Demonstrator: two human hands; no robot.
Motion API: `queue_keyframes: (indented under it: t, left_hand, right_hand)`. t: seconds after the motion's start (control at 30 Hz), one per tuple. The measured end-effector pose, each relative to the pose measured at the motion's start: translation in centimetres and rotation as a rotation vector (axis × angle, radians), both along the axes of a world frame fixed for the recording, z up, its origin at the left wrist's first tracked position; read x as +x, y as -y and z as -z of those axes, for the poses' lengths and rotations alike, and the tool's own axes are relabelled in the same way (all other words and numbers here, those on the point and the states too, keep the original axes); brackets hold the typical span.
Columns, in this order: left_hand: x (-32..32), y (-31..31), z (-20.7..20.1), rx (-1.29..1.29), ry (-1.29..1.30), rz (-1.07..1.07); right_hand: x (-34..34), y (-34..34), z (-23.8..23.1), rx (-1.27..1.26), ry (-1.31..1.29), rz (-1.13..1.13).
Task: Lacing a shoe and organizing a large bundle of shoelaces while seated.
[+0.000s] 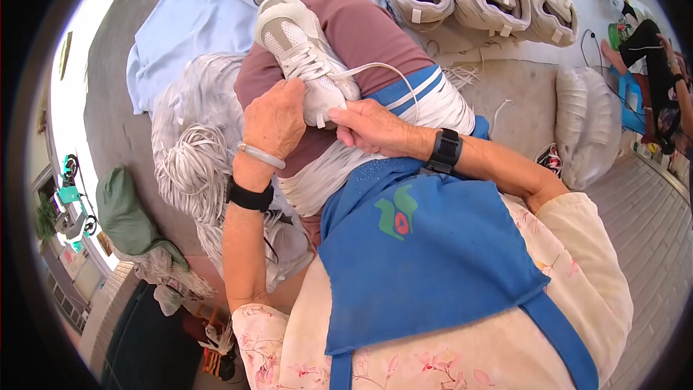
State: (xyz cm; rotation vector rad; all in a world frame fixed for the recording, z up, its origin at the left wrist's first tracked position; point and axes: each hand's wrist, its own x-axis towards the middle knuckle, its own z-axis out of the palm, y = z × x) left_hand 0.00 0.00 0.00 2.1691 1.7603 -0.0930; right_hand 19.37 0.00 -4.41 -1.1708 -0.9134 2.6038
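Observation:
A white and beige sneaker (286, 32) rests across my lap, its toe pointing away and its heel toward me. My left hand (276, 120) is closed at the left side of its ankle opening, with the fingertips partly hidden. With thumb and fingers, my right hand (372, 127) pinches the collar by the heel. A white shoelace (386, 66) runs through the eyelets; a loose length arcs out to the right and down behind my right hand. Many white laces (451, 110) lie in a bundle over my thighs, beside the blue apron (433, 260).
Several similar sneakers (492, 1) stand in a row at the far right. A heap of white laces (193, 162) lies on plastic at my left, near a green bag (126, 206). Another person (650, 58) sits at the right edge, beyond a plastic-wrapped white bundle (586, 126).

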Motion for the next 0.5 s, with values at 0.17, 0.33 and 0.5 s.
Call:
queue_keyframes:
  t: [0.17, 0.33, 0.5]
  left_hand:
    - [0.1, 1.0, 0.7, 0.094, 0.259, -0.108]
    - [0.3, 0.2, 0.0, -0.013, 0.075, -0.119]
    - [-0.3, -0.1, 0.8, -0.089, 0.242, -0.139]
  right_hand:
    - [0.0, 0.2, -0.3, -0.058, -0.029, 0.031]
    - [0.2, -0.1, -0.5, -0.097, -0.044, 0.029]
    - [0.5, -0.1, -0.1, -0.114, -0.072, 0.012]
